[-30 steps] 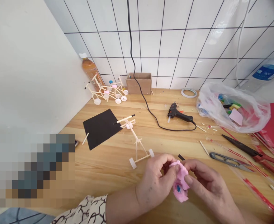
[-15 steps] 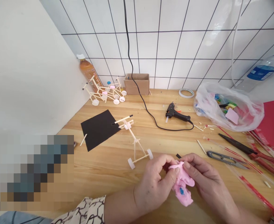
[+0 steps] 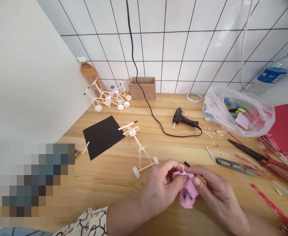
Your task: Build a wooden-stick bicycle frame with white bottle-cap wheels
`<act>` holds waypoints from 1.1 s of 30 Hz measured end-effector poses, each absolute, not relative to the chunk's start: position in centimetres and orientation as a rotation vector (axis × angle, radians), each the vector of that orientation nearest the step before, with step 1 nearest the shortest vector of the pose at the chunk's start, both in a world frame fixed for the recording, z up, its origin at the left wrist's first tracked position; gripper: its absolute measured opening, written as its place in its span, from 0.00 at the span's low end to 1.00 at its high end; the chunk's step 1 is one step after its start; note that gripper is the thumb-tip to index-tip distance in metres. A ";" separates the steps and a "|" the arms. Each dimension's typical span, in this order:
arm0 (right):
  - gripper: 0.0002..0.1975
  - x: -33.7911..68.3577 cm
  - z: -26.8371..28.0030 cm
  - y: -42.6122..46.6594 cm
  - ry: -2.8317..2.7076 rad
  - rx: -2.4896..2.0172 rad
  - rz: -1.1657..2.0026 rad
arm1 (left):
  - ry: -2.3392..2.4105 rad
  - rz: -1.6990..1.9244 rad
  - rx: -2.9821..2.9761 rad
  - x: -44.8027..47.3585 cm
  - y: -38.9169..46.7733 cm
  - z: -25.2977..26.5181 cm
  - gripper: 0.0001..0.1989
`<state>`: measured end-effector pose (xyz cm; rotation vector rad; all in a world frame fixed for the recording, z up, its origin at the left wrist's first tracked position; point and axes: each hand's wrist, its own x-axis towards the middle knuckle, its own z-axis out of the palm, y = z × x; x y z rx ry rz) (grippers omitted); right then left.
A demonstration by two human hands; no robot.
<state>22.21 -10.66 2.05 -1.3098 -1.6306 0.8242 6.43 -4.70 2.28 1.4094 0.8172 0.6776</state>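
Observation:
A lump of soft pink modelling clay (image 3: 189, 191) with a small blue patch hangs between my hands, low in the view. My left hand (image 3: 162, 188) pinches its upper left side between thumb and fingers. From the other side, my right hand (image 3: 214, 193) grips its top right edge with thumb and index finger. Just beyond my fingertips lies a short black strip (image 3: 187, 164). A wooden stick frame (image 3: 141, 147) with white round wheels rests on the table to the left of my hands.
Black card (image 3: 102, 137) lies left, with several stick models (image 3: 109, 98) behind it. A hot glue gun (image 3: 184, 119) trails its cord. At right are thread snips (image 3: 234, 166), red-handled scissors (image 3: 261, 159) and a plastic bag (image 3: 212, 114) of coloured pieces. Behind stands a cardboard box (image 3: 144, 90).
The pink clay's lower part has folded up and looks shorter between my fingers. My right hand has shifted slightly left and closer to my left hand. The camera view has moved a little.

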 end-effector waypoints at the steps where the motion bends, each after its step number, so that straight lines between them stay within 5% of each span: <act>1: 0.12 22.2 1.9 -10.7 -1.691 -1.308 0.764 | 0.826 0.700 1.445 6.4 -4.8 2.3 0.05; 6: 0.12 21.9 1.5 -10.7 -1.758 -1.368 0.617 | 0.761 0.777 1.469 6.5 -5.2 2.1 0.07; 12: 0.04 21.6 1.7 -10.7 -1.449 -1.432 0.897 | 0.735 0.709 1.107 6.8 -5.0 2.3 0.06; 33: 0.11 22.4 2.0 -10.1 -1.115 -1.416 1.190 | 0.726 0.823 1.508 6.2 -4.7 2.2 0.09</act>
